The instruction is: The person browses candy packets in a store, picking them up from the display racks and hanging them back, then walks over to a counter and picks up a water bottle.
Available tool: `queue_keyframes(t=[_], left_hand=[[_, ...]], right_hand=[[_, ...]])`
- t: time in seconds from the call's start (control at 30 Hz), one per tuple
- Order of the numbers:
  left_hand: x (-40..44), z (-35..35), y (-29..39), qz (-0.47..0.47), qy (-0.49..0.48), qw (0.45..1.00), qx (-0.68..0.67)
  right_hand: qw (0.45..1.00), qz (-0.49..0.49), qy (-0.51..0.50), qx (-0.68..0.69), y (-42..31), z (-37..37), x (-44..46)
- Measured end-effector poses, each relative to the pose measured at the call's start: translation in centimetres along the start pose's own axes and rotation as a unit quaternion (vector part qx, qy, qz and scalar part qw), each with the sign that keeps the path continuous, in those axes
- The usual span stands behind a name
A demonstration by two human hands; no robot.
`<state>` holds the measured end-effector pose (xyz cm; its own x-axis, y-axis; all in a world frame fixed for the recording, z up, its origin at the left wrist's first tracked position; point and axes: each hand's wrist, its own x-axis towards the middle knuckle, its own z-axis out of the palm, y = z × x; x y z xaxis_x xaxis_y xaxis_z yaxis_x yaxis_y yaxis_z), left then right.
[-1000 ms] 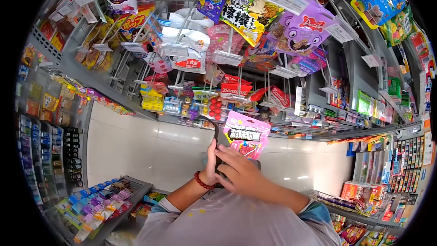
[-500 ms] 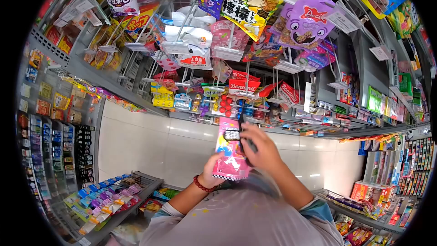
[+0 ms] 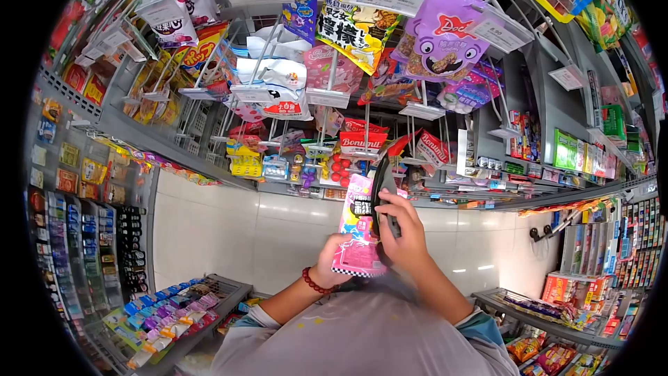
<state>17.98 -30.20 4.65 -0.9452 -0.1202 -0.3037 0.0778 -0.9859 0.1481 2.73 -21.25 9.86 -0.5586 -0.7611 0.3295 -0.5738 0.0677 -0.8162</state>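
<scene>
A pink candy bag (image 3: 359,240) with a checkered lower edge is upright in front of my body. My left hand (image 3: 328,259), with a red bead bracelet at the wrist, grips the bag's lower left edge. Against the bag's right side stands a dark, flat object (image 3: 381,195), which I cannot identify for certain. My right hand (image 3: 403,231) has its fingers wrapped on that dark object, and the object covers part of the bag.
Ahead, candy bags hang on hooks, among them a purple bag (image 3: 445,35) and a red Bonumil bag (image 3: 363,142). A low rack (image 3: 209,310) is at lower left, another (image 3: 543,313) at lower right. Tiled floor (image 3: 216,230) lies between.
The pink bag, earlier behind the dark object, is now in my left hand in front. My right hand has shifted right with the dark object, which now stands more upright.
</scene>
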Motion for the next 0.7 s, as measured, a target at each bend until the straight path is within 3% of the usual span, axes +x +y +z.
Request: queue_keyframes(t=[0.07, 0.13, 0.2, 0.23, 0.33, 0.37, 0.4, 0.47, 0.5, 0.53, 0.57, 0.63, 0.67, 0.7], left_hand=[[-0.1, 0.3, -0.1, 0.024, 0.02, 0.999, -0.008], [0.4, -1.1, -0.4, 0.09, 0.033, 0.993, -0.074], [-0.3, -2.7, 0.9, 0.055, -0.008, 0.996, -0.073], [-0.4, -2.3, 1.5, 0.074, 0.072, 0.994, -0.047], [-1.6, -1.5, 2.6, 0.108, 0.07, 0.992, -0.011], [-1.7, -0.4, 2.5, 0.141, 0.158, 0.977, -0.006], [-1.6, 0.7, 2.4, 0.135, 0.162, 0.978, -0.003], [-1.3, 1.9, 2.1, 0.214, 0.231, 0.949, 0.026], [-1.8, -3.1, 2.3, 0.187, -0.061, 0.979, 0.056], [-1.4, -3.0, 1.8, 0.182, -0.06, 0.98, 0.057], [-0.7, -2.6, 1.0, 0.225, 0.059, 0.958, 0.165], [0.3, 0.8, 1.0, 0.3, 0.116, 0.814, 0.485], [0.4, 1.2, 1.1, 0.296, 0.113, 0.814, 0.487], [0.5, 1.5, 1.1, 0.28, 0.131, 0.767, 0.562]], right_hand=[[0.998, -0.039, -0.05, 0.025, -0.9, 0.1, -0.5], [0.978, -0.024, -0.152, 0.141, -1.3, 1.0, -1.7], [0.949, -0.002, -0.22, 0.226, -1.2, 2.1, -2.8], [0.954, -0.03, -0.21, 0.213, -1.7, 2.4, -2.6], [0.926, 0.011, -0.234, 0.298, -0.6, 2.8, -2.5], [0.918, 0.063, -0.238, 0.312, -0.8, 2.4, -2.5], [0.923, 0.093, -0.238, 0.288, -0.7, 2.2, -2.7], [0.943, 0.102, -0.271, 0.163, 0.4, 1.8, -3.1], [0.944, 0.105, -0.267, 0.164, 0.3, 1.9, -3.1], [0.963, 0.08, -0.216, 0.138, -0.2, 2.3, -3.0], [0.979, 0.056, -0.164, 0.111, -0.7, 2.4, -3.0], [0.977, 0.07, -0.18, 0.094, -1.6, 1.8, -3.4], [0.974, 0.08, -0.199, 0.075, -2.1, 1.4, -3.5], [0.967, 0.131, -0.211, 0.054, -2.6, 1.0, -3.5]])
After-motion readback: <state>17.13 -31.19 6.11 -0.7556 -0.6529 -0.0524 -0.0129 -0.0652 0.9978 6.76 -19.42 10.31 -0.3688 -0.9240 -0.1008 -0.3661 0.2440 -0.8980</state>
